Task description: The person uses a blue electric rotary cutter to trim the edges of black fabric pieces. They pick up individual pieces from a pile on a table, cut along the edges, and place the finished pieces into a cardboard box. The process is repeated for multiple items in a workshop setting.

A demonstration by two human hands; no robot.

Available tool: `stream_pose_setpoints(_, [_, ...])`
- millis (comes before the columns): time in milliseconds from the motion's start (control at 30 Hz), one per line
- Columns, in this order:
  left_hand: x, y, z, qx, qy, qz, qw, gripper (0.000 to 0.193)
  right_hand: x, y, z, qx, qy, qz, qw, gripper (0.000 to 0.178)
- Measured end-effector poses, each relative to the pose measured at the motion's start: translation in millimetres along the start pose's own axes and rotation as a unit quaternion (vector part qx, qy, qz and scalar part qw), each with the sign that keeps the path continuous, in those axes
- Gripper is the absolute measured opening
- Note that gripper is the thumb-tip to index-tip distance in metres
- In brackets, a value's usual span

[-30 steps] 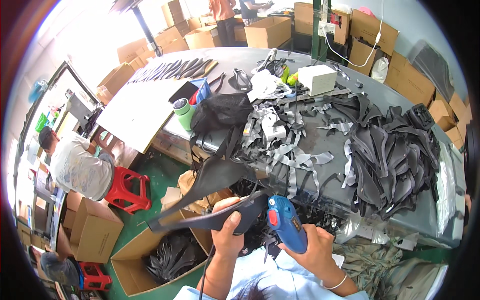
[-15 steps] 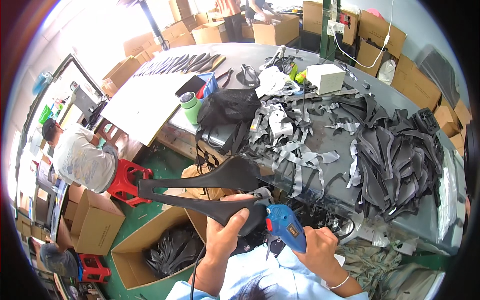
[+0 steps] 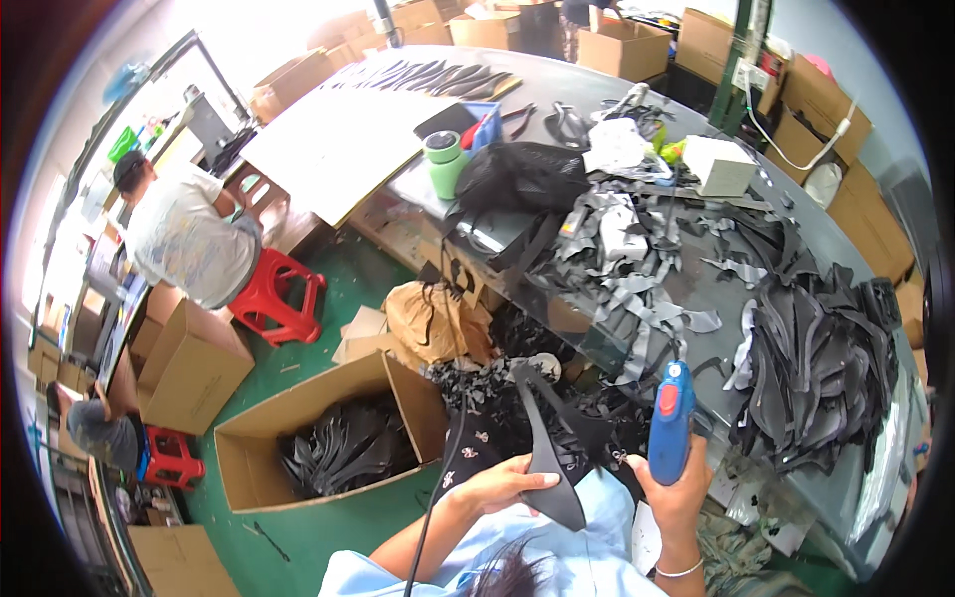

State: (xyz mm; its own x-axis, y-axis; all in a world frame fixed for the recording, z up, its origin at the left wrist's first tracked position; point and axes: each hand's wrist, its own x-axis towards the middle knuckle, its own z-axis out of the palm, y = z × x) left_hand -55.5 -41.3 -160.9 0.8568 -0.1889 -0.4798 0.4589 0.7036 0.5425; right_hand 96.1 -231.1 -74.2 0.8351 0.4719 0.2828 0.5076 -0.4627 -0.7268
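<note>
My left hand (image 3: 509, 484) grips a black bicycle saddle cover (image 3: 550, 466) at its wide end, fingers behind and thumb on top. The cover is tilted with its narrow part pointing up and away, above my lap. To its right, my right hand (image 3: 680, 492) is wrapped round a blue handheld electric cutter (image 3: 669, 433) with a red button. Its body stands upright, apart from the cover. I cannot make out its blade. Below the cover, dark patterned cloth (image 3: 477, 443) over my lap carries black scraps.
Left of me, an open cardboard box (image 3: 249, 468) holds several black covers. A grey table (image 3: 716, 298) ahead bears pale offcuts (image 3: 637, 269), a heap of black pieces (image 3: 816, 368), a black bag (image 3: 522, 177) and a green bottle (image 3: 444, 164). A person (image 3: 189, 234) sits on a red stool (image 3: 282, 294).
My left hand has turned the saddle cover from lying sideways to tilted up, nearer my body. The cutter has moved from the cover's edge to the right and now points up. The view has shifted left.
</note>
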Motion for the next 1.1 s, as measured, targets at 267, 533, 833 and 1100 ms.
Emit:
stream_pose_setpoints(267, [-14.6,-69.1,-70.6,-0.278,0.321,0.028,0.905,0.02,2.2,-2.2,15.1,-0.025,-0.034,-0.006,0.999,0.046])
stream_pose_setpoints(533, [-103.3,-89.4,-178.9,-0.279,0.555,0.334,0.709,0.024,2.6,2.4,20.5,-0.002,-0.053,0.033,0.998,0.045])
stream_pose_setpoints(833, [-128.0,-100.3,-275.2,-0.306,0.562,0.413,0.648,0.031,0.5,4.5,19.3,-0.024,-0.072,0.043,0.996,0.046])
stream_pose_setpoints(1100, [-118.3,-53.9,-296.5,-0.189,0.63,0.291,0.695,0.025,-4.0,7.4,12.8,-0.024,-0.048,0.077,0.996,0.048])
